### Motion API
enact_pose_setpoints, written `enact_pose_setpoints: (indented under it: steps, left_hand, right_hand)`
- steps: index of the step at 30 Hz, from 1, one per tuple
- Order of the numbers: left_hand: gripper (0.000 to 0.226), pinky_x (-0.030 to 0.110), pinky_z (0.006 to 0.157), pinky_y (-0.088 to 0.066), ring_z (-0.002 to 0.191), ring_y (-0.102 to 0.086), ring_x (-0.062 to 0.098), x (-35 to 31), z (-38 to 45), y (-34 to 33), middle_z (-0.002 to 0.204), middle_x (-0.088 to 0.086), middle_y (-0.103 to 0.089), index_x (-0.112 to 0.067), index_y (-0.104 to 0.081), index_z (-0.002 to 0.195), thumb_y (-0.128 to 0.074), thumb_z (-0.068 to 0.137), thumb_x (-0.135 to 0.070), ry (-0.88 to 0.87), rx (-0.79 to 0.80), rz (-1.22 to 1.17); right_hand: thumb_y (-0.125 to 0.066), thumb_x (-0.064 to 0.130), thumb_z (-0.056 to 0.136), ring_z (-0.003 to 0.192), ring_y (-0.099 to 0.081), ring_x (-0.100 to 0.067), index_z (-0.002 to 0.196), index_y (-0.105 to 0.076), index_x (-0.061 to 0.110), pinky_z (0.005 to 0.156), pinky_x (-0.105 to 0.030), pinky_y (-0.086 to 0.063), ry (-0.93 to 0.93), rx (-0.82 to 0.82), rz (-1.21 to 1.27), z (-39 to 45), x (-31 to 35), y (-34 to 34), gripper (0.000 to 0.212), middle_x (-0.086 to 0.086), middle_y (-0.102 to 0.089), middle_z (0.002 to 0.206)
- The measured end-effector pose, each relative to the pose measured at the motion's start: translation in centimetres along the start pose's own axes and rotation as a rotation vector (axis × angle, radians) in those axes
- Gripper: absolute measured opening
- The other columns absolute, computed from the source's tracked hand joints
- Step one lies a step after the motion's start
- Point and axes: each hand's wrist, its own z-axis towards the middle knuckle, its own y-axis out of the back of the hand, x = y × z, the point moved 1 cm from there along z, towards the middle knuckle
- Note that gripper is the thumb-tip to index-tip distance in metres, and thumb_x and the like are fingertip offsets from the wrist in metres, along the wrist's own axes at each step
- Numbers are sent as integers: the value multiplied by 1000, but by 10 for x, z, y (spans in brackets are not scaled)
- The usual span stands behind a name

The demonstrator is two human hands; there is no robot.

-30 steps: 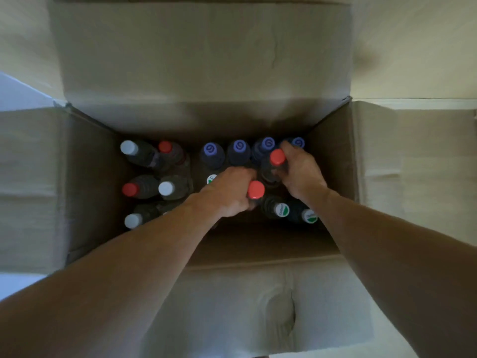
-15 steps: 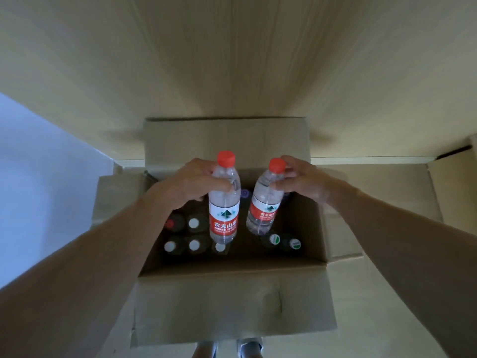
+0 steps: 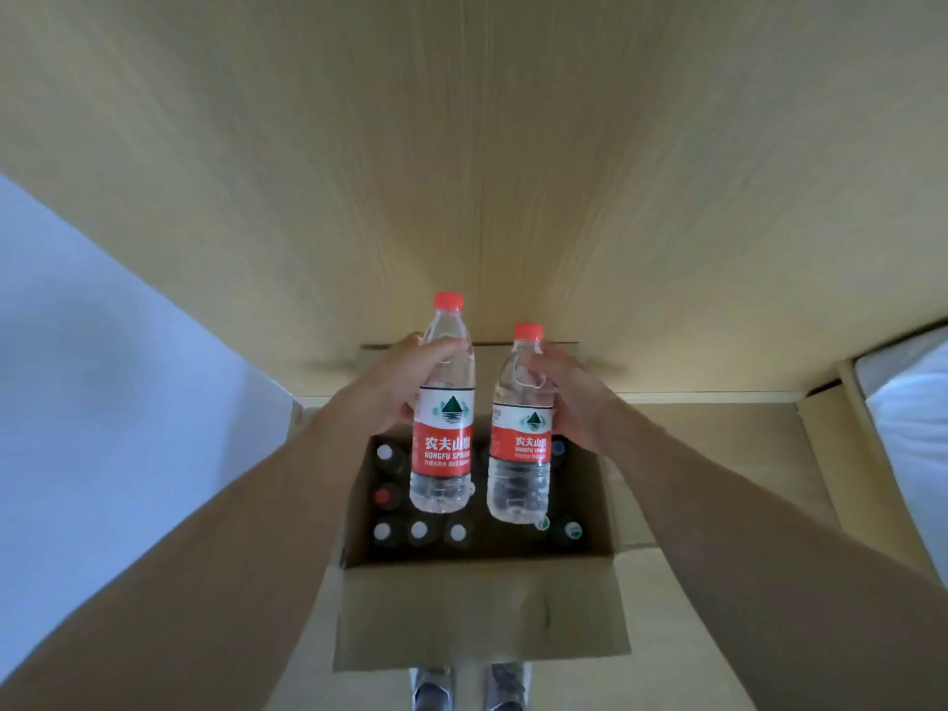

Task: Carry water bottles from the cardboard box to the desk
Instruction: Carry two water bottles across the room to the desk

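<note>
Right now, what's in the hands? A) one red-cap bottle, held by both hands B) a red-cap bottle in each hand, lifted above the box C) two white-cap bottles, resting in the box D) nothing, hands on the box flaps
B: the left hand grips one red-capped bottle and the right hand grips another, both upright above the open cardboard box.

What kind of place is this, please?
Probably a bedroom or dormitory room: a wood-panel wall, what looks like white bedding at the right, and a cardboard box of bottles on the floor.
</note>
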Motion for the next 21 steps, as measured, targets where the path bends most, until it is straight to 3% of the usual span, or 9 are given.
enact_pose_setpoints:
  steps: [4,6,9,12,15,18,21]
  left_hand:
    - [83,50,89,-57,92,-74,30,-24,-28,-13,100,9,-77,-15,-64,118,-76,54,-66,4,-31,-41]
    - [86,45,83,-60,86,-75,29,-34,-39,-22,95,10,-78,-11,-66,117,-75,51,-67,7,-52,-76]
    - [87,39,72,-60,81,-76,29,-49,-55,-37,95,13,-77,-9,-63,118,-70,59,-74,1,-47,-85]
    - [84,43,75,-61,86,-75,33,-64,-69,-51,103,19,-75,-10,-58,119,-62,73,-80,9,-4,-42]
    - [70,42,79,-60,83,-72,32,-80,-84,-65,100,18,-73,-9,-58,119,-64,83,-69,15,80,-30]
    - [48,38,74,-58,75,-69,27,-97,-97,-77,92,13,-72,-8,-56,121,-63,93,-46,11,149,8]
    - [39,44,85,-55,81,-66,29,-112,-106,-90,97,16,-68,-5,-54,123,-60,96,-34,-3,210,38]
  right_hand:
    - [-62,35,97,103,-64,-32,111,-61,5,98,-48,-50,-35,-49,30,-35,26,-8,34,-17,-67,115]
    - [-59,41,98,101,-64,-31,112,-62,3,103,-49,-49,-29,-69,58,-49,38,-7,41,-20,-68,115]
    - [-57,45,97,89,-67,-29,124,-59,3,93,-45,-54,-11,-96,89,-69,52,-5,50,-20,-69,114]
    - [-53,49,99,81,-65,-26,117,-60,5,91,-45,-53,1,-102,103,-87,65,-2,48,-16,-68,104]
    - [-52,49,99,78,-63,-26,115,-59,6,94,-47,-52,17,-102,135,-104,73,5,46,-14,-66,97]
    - [-55,49,98,73,-64,-25,106,-59,9,83,-43,-54,15,-89,173,-125,80,13,41,-11,-68,87]
    - [-64,37,95,79,-66,-29,113,-57,7,83,-44,-55,21,-95,129,-145,83,20,35,-18,-69,102]
